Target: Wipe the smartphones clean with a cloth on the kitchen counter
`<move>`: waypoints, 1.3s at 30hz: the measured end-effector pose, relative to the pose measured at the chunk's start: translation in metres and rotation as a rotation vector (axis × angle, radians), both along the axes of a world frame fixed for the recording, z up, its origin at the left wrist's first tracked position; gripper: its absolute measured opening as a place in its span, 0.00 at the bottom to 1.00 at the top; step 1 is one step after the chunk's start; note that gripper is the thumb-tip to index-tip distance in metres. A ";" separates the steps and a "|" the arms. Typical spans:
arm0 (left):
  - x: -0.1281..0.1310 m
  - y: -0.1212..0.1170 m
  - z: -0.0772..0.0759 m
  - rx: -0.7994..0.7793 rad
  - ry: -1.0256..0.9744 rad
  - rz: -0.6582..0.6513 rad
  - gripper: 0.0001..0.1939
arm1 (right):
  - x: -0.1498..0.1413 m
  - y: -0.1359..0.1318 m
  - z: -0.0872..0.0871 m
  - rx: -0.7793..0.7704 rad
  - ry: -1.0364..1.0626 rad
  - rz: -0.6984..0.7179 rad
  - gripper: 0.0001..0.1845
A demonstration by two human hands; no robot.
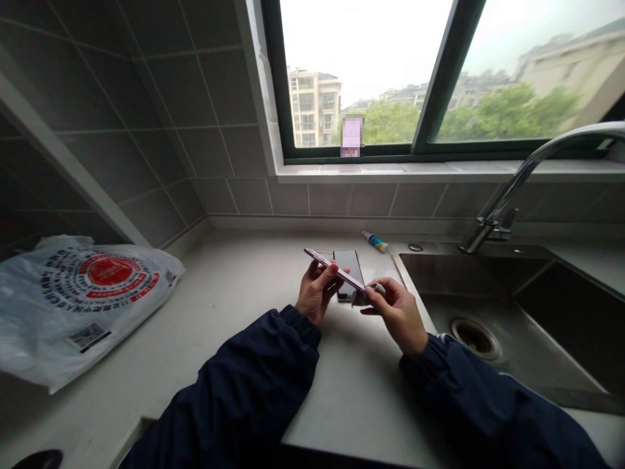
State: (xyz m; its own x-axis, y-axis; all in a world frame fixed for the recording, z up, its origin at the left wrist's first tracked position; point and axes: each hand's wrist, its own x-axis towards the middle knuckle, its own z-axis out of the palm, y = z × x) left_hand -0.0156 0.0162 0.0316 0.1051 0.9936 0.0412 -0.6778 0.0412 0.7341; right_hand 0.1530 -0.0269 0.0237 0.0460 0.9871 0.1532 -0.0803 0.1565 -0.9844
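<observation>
Two-handed grip: your left hand (317, 293) holds a pink smartphone (334, 268) tilted, your right hand (398, 314) pinching its end.

pink smartphone (334, 269): tilted, edge-on, raised | black smartphone (349, 262): flat, face up | grey piece (360, 298): at pink phone's lower end

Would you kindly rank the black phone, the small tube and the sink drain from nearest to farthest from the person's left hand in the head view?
1. Black phone: on the counter, just right of the left hand.
2. Small tube: farther back, near the wall.
3. Sink drain: farthest, off to the right.
</observation>
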 end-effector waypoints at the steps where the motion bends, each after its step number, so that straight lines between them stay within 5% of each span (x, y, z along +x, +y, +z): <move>1: 0.000 0.000 0.000 -0.006 0.014 0.004 0.21 | 0.000 -0.001 0.001 0.021 -0.014 0.007 0.22; 13: 0.001 0.002 0.003 -0.199 0.036 0.054 0.27 | 0.000 -0.003 0.002 0.279 -0.178 -0.166 0.14; 19: 0.000 0.003 0.003 -0.283 -0.054 -0.063 0.25 | 0.002 0.001 -0.002 0.253 -0.179 -0.151 0.14; 30: -0.004 -0.006 0.012 -0.242 -0.232 -0.261 0.35 | 0.008 0.015 -0.010 0.048 0.159 -0.184 0.24; 35: -0.001 -0.008 0.008 -0.242 -0.213 -0.366 0.34 | 0.009 0.009 -0.008 0.240 -0.123 -0.171 0.21; 39: 0.004 -0.010 0.009 -0.195 -0.234 -0.357 0.32 | 0.003 -0.003 -0.004 0.462 -0.461 0.011 0.16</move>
State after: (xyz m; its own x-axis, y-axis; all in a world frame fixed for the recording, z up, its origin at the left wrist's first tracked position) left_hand -0.0113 0.0061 0.0404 0.4517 0.8886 -0.0799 -0.7423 0.4240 0.5188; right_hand 0.1560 -0.0300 0.0201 -0.1357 0.8151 0.5633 0.3306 0.5732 -0.7498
